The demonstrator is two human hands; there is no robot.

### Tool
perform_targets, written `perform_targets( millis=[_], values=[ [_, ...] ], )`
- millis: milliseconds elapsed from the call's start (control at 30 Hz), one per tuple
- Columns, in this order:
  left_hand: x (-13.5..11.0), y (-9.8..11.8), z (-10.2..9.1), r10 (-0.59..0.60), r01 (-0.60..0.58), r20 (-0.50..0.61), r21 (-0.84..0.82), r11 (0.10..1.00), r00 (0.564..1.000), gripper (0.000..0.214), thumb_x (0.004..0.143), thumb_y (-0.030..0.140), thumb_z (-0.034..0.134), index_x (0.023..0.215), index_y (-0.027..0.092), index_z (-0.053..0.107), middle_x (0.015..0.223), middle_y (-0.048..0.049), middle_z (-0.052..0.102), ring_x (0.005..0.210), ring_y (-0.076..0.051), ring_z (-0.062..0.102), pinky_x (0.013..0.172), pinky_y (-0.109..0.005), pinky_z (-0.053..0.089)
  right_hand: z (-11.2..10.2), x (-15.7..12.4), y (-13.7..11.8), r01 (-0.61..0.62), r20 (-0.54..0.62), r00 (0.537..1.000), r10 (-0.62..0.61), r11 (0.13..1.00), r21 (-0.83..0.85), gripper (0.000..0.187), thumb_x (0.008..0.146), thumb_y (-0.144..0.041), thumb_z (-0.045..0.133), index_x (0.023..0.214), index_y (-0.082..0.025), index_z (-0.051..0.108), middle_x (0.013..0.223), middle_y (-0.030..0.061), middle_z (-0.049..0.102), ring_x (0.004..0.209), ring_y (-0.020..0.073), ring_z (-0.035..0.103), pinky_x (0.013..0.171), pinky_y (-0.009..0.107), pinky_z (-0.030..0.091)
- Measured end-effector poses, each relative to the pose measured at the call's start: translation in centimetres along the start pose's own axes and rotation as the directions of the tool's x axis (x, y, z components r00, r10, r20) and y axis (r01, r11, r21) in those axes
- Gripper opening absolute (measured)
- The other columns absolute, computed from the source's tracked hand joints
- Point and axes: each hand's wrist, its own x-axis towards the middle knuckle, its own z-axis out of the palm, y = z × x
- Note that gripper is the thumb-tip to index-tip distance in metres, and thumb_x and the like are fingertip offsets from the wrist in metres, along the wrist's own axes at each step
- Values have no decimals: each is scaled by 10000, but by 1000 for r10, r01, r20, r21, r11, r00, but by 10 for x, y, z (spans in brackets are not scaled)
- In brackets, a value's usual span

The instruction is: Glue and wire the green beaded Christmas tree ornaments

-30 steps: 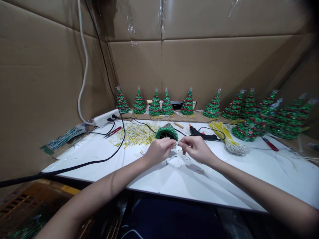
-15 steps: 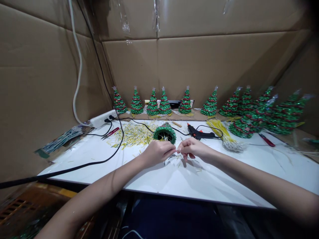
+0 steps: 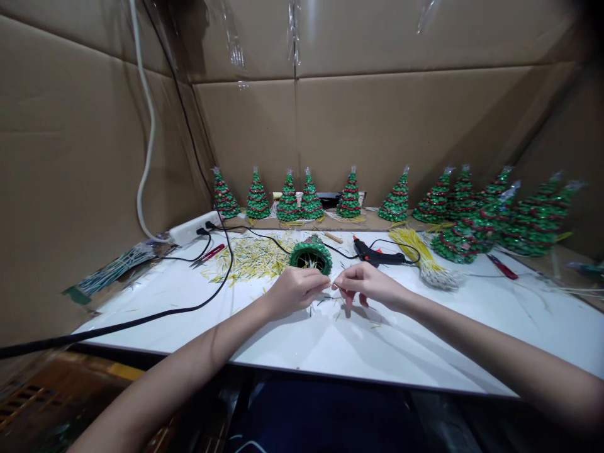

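My left hand (image 3: pixel 297 290) and my right hand (image 3: pixel 365 284) meet fingertip to fingertip over the white table. Both are closed in a pinch. A tiny bit of something thin shows at the right fingertips, too small to name; what the left fingers hold is hidden. Just behind my left hand, a small green Christmas tree (image 3: pixel 311 251) lies on its side, its hollow base facing me and thin wires showing inside. A few wire scraps (image 3: pixel 325 299) lie beneath my fingers.
Behind the hands lie a heap of yellow and white wire offcuts (image 3: pixel 255 257), a black glue gun (image 3: pixel 380 253) and a yellow-white wire bundle (image 3: pixel 425 261). Finished trees (image 3: pixel 349 198) line the back. Red-handled cutters (image 3: pixel 212 253), a power strip (image 3: pixel 195 229) and a black cable (image 3: pixel 165 311) are left.
The right fingertips have shifted slightly, and a small gap now shows between the two hands. The tree and the tools have stayed in place; the view has tilted a little.
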Motion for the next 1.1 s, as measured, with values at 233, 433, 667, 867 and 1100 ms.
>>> perform_targets(
  millis=[233,433,667,867,1100],
  values=[
    [6,0,-4,-166,154,-18,-294,943,986,216,905,221,507,830,129,688,743,-75,700,665,-138,626,613,-229,460,-1,-14,3,296,50,736,-675,255,-920,241,864,-289,546,1074,-186,601,1063,79,641,679,132,613,508,235,356],
    [5,0,-5,-161,155,7,-312,937,987,212,902,216,510,840,128,693,750,-75,701,671,-135,626,614,-224,461,-3,-3,16,349,221,654,-723,30,-937,221,921,-133,416,938,-180,631,893,49,668,614,108,572,508,251,300],
    [4,0,-1,-120,110,-25,-244,964,993,213,912,214,492,872,120,679,758,-81,692,681,-137,621,608,-225,452,11,1,10,380,-186,868,-460,857,-347,261,873,-373,538,736,-164,611,672,22,588,546,114,545,516,230,375],
    [4,0,-3,-92,84,-28,-210,974,995,223,917,207,476,875,121,677,747,-79,687,655,-132,611,587,-224,447,15,13,14,6,-30,1000,6,920,393,362,672,-484,690,673,-144,568,465,-40,477,356,68,370,371,202,196],
    [3,0,-4,-147,131,-43,-249,960,988,210,913,221,490,873,125,672,765,-82,695,684,-140,625,617,-233,464,0,-5,11,337,-117,868,-483,745,-576,354,797,-462,601,994,-169,612,1006,92,656,606,130,600,512,234,407]
  ],
)
